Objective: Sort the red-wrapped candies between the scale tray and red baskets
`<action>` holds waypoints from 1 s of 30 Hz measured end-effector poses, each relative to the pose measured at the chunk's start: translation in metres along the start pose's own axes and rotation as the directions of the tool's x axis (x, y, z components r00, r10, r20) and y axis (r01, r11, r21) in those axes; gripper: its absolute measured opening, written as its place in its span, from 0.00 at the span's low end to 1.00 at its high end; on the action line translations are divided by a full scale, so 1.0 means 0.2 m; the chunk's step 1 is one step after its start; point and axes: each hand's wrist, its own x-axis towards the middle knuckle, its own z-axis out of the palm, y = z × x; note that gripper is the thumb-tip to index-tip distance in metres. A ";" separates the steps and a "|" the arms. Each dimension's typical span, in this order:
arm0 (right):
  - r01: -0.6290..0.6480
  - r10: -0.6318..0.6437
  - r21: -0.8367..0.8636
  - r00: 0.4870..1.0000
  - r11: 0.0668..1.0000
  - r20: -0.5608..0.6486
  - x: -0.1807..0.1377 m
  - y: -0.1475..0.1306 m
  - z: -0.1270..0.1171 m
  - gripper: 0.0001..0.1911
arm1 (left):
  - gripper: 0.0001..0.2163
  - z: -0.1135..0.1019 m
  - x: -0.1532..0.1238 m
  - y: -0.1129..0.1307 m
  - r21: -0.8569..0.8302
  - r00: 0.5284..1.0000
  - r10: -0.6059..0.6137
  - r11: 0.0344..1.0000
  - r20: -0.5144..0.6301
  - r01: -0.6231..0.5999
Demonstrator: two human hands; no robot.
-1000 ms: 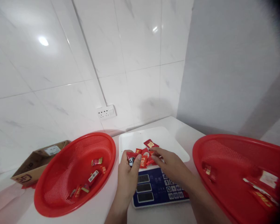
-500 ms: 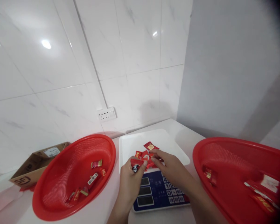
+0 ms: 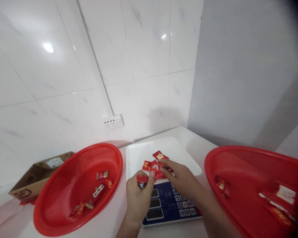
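My left hand (image 3: 138, 196) is closed around a small red candy packet (image 3: 141, 180), lifted just off the front edge of the white scale pan (image 3: 178, 148). My right hand (image 3: 182, 180) rests over the front of the pan, its fingers pinched on red candy packets (image 3: 157, 164) that lie in a small heap there. One packet (image 3: 160, 155) lies flat a little farther back. The scale's blue keypad panel (image 3: 169, 205) shows under both wrists.
A red mesh basket (image 3: 64, 211) at the left holds several candy packets. A second red basket (image 3: 238, 155) at the right holds more. A cardboard box (image 3: 32, 178) sits at far left. A wall socket (image 3: 113, 121) is on the tiled wall behind.
My left hand has drawn back toward me and slightly left with a red packet in its fingers. My right hand stays on the heap on the pan.
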 end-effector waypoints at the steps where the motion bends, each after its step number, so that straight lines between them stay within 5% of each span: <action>1: 0.002 -0.002 0.001 1.000 1.000 -0.001 0.00 0.00 0.00 0.18 | 0.18 0.00 0.00 0.00 0.001 1.000 0.003 1.000 0.002 -0.003; 9: 0.015 -0.015 0.006 1.000 1.000 -0.013 0.00 0.01 0.00 0.18 | 0.16 -0.01 0.03 -0.01 -0.194 0.991 -0.136 0.972 -0.008 0.132; 15: -0.003 0.003 0.001 1.000 1.000 -0.001 0.00 0.00 0.01 0.19 | 0.13 -0.01 0.05 -0.03 -0.572 0.976 -0.167 0.791 0.141 0.218; 19: 0.002 -0.002 -0.006 1.000 1.000 0.013 0.00 -0.01 0.00 0.19 | 0.10 -0.01 0.04 -0.03 -0.569 0.978 -0.092 0.801 0.189 0.186; 24: -0.004 0.004 -0.004 1.000 1.000 0.010 0.00 0.00 0.00 0.19 | 0.12 -0.03 0.06 -0.07 -0.403 0.981 -0.142 0.897 0.133 0.184; 30: 0.020 -0.020 0.000 1.000 1.000 0.007 0.00 0.00 0.00 0.19 | 0.13 -0.02 0.09 -0.05 -0.634 0.974 -0.192 0.739 0.122 0.226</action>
